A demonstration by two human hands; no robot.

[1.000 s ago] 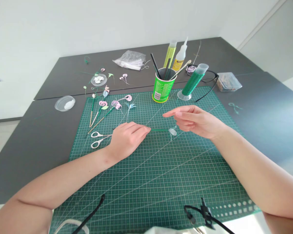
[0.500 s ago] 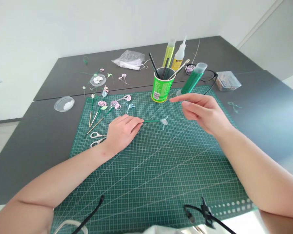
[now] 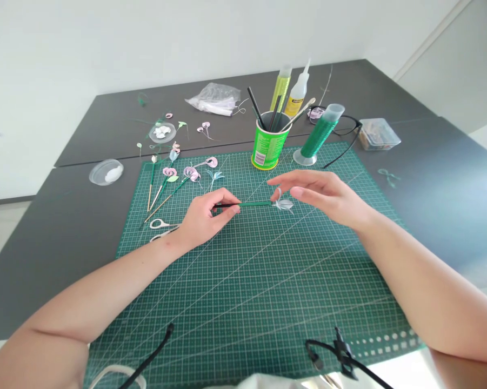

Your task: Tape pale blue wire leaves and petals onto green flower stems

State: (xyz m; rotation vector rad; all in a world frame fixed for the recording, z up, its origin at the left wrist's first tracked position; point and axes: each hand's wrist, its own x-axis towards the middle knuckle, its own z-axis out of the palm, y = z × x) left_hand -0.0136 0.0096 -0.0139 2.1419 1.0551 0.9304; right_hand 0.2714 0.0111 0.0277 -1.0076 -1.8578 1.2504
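Note:
My left hand [image 3: 206,216] is closed round a thin stick wrapped in green thread, the stem of a pale blue-white flower [image 3: 284,204]. The dark end of the stem lies under my fingers, and the stem runs level to the right. My right hand [image 3: 322,195] hovers at the flower head, fingers stretched and thumb apart. Its fingertips are close to the petals; whether they touch I cannot tell. White-handled scissors [image 3: 159,223] lie beside my left wrist, their blades hidden by the hand.
Several finished flowers on sticks [image 3: 169,173] lie at the left of the green cutting mat [image 3: 267,292]. A green cup [image 3: 269,146] with tools, a glue bottle [image 3: 298,94], a green thread spool [image 3: 322,132] and a clear box [image 3: 379,134] stand behind. Lids [image 3: 106,173] rest left.
My right hand has moved left and down to the flower head, its fingers opening out. My left hand has rolled the stem; the flower has turned and shifted slightly right.

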